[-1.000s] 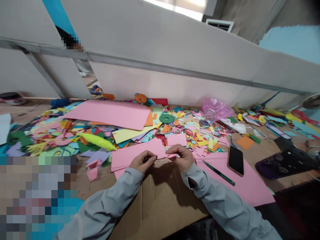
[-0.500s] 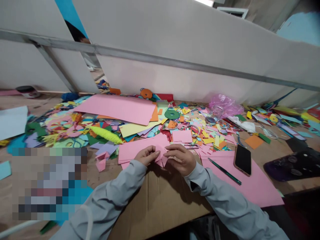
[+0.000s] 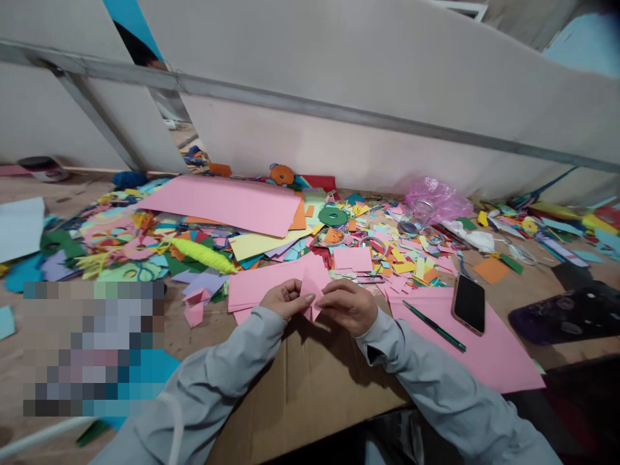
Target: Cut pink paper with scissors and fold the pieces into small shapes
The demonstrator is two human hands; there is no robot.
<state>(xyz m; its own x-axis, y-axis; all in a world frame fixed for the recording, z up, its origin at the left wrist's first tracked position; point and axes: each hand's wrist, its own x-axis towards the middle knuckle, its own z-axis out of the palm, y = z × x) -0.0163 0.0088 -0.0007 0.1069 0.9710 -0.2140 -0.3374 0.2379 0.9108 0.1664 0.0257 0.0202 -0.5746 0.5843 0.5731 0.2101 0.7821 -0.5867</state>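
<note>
I note left hand point(image 3: 285, 299) and right hand point(image 3: 349, 306) pinching folded pink paper point(image 3: 312, 279), smartphone point(image 3: 469, 305) at three o'clock, and advise aligning edges.

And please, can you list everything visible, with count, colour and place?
Held paper: one, pink, centre
Cardboard: one, brown, front centre
Front sheet: at least one, pink, right
Pen: one, green, on front sheet
Phone: one, black-screened, on front sheet
Rear sheet: one, pink, rear left
Paper scraps: many, mixed colours, across table
Yellow bundle: one, bright yellow, left
Green disc: one, green, rear centre
Plastic bag: one, pink, rear right
Jar: one, dark-lidded, far left
Left hand: one, grey-sleeved, pinching held paper
Right hand: one, grey-sleeved, on held paper
</note>
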